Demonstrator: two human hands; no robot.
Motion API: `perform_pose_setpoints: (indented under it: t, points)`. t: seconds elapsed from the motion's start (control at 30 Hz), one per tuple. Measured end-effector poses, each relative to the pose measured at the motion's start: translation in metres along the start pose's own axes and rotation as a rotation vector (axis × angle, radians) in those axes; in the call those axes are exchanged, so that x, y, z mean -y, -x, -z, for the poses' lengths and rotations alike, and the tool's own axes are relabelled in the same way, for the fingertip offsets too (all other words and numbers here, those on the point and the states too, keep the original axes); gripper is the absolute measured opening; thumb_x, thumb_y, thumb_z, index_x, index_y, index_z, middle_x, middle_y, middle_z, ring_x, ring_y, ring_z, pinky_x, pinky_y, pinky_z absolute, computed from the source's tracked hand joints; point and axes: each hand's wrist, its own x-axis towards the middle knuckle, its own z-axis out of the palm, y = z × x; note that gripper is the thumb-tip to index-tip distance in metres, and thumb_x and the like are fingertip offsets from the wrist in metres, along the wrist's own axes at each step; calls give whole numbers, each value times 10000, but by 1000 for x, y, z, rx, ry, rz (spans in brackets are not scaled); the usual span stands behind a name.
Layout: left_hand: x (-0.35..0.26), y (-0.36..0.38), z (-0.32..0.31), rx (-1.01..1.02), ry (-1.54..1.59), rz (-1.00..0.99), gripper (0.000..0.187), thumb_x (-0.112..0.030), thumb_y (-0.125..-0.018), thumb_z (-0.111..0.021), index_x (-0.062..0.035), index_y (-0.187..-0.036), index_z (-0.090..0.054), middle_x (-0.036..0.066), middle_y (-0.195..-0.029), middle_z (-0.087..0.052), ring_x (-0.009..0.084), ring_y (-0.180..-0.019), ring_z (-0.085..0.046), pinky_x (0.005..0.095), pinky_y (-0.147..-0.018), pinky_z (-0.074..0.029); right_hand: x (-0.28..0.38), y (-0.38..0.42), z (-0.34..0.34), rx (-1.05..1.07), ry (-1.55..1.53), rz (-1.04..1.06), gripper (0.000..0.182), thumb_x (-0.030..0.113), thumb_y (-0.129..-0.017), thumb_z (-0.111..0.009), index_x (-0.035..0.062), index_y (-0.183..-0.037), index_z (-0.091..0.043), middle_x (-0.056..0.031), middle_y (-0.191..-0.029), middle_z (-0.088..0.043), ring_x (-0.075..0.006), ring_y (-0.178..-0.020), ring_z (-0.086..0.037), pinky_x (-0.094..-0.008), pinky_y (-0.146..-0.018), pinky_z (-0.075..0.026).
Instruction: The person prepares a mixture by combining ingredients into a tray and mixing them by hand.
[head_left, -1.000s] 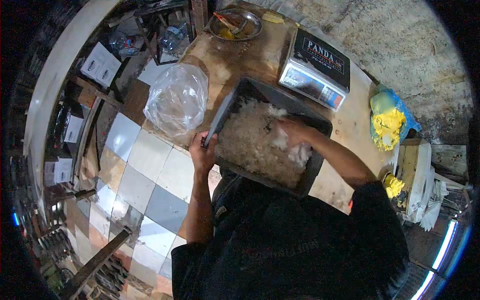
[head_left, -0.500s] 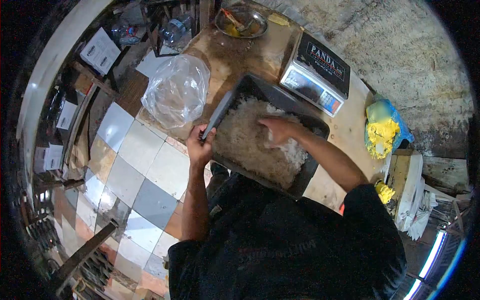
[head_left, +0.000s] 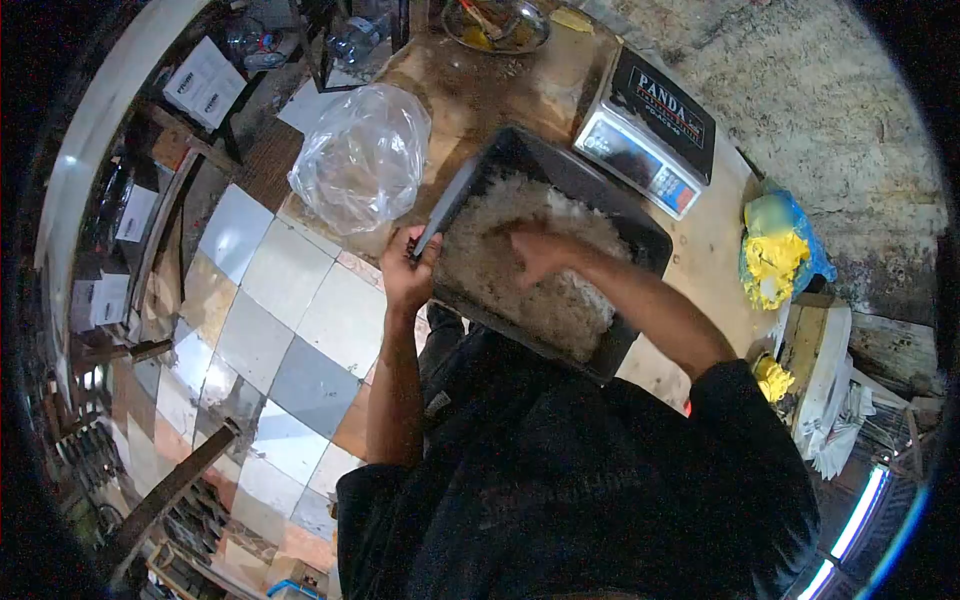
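A dark grey rectangular tub (head_left: 592,184) sits tilted at the table's near edge, against my body. Inside lies a pale brownish, crumbly or shredded mass (head_left: 482,275), with whiter patches (head_left: 590,300) towards its right side. My left hand (head_left: 408,272) is closed around the tub's left rim, thumb on top. Down in the mass is my right hand (head_left: 540,256), its thumb and fingers apart and the fingertips partly buried. A clear plastic bag (head_left: 360,160), puffed up, stands just beyond my left hand on the table.
Behind the tub stands a black-topped PANDA scale (head_left: 650,130). A metal bowl (head_left: 520,40) with a brush-like tool is at the table's far end. On the right, a blue bag (head_left: 815,250) holds yellow stuff (head_left: 775,265). Tiled floor (head_left: 290,290) lies to the left.
My right hand has sunk lower into the mass, leaving a darker hollow around its fingers. My left hand keeps its hold on the rim. The view has shifted slightly.
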Motion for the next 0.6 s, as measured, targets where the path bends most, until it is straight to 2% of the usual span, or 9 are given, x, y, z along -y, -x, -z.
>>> perform_pose_setpoints:
  t: [0.03, 0.1, 0.17, 0.27, 0.33, 0.37, 0.47, 0.53, 0.6]
  points:
    - [-3, 0, 1, 2, 4, 4, 138, -113, -818, -668, -7, -883, -608, 37, -755, -561, 108, -670, -519, 250, -625, -427, 3, 5, -14, 3, -1, -5, 648, 348, -569, -763, -61, -1038, -583, -215, -985, -608, -348, -1076, -503, -429, -1004, -330]
    - [-10, -2, 5, 27, -139, -52, 141, -126, -818, -671, -13, -881, -612, 37, -739, -556, 110, -662, -515, 254, -616, -423, 11, 13, -43, -103, 122, 249, 670, 381, -580, -760, -68, -1041, -574, -219, -1088, -570, -327, -1170, -428, -436, -1002, -315]
    - [-3, -3, 4, 22, -136, -61, 141, -134, -820, -670, -17, -881, -619, 35, -722, -558, 107, -651, -509, 255, -607, -419, -24, 21, -55, 4, 31, 194, 605, 363, -585, -751, -53, -994, -592, -216, -1170, -521, -324, -1190, -402, -454, -987, -323]
    - [7, -5, 5, 10, -191, -57, 141, -137, -817, -672, -23, -886, -626, 48, -713, -573, 130, -652, -524, 269, -614, -427, -46, 27, -42, -90, 478, 316, 664, 401, -550, -742, -43, -1012, -568, -228, -977, -575, -364, -985, -538, -449, -918, -392]
    - [10, -5, 5, 26, -189, -70, 142, -135, -807, -677, -25, -884, -629, 72, -726, -591, 170, -672, -550, 299, -634, -441, -17, 36, -12, -93, 641, 168, 648, 392, -565, -732, -26, -1032, -565, -212, -999, -578, -359, -1007, -527, -434, -977, -364]
    - [8, -5, 4, 30, -189, -68, 142, -135, -807, -677, -25, -884, -629, 72, -726, -591, 170, -672, -550, 299, -634, -441, -5, 26, -13, -92, 637, 167, 648, 392, -565, -732, -26, -1032, -565, -212, -999, -578, -359, -1007, -527, -434, -977, -364]
    - [7, -3, 3, 44, -36, 77, 136, -125, -792, -681, -28, -872, -630, 92, -746, -605, 213, -699, -564, 324, -666, -449, 21, 7, -41, 37, 244, 138, 591, 331, -586, -729, -23, -1032, -571, -215, -1090, -538, -359, -1087, -483, -447, -1025, -312]
    - [19, -7, 7, 55, -101, -120, 124, -111, -784, -678, -28, -859, -626, 97, -765, -611, 227, -707, -569, 331, -674, -452, 12, 13, -56, 117, 321, 197, 554, 290, -600, -726, -21, -1033, -574, -217, -1150, -512, -359, -1141, -454, -455, -1057, -278]
    - [2, -4, 6, 37, -176, -144, 111, -101, -783, -672, -29, -852, -624, 100, -770, -610, 233, -714, -572, 334, -674, -453, -10, 39, -56, 117, 461, 301, 518, 249, -614, -724, -18, -1033, -578, -219, -1211, -486, -359, -1194, -425, -463, -1089, -243]
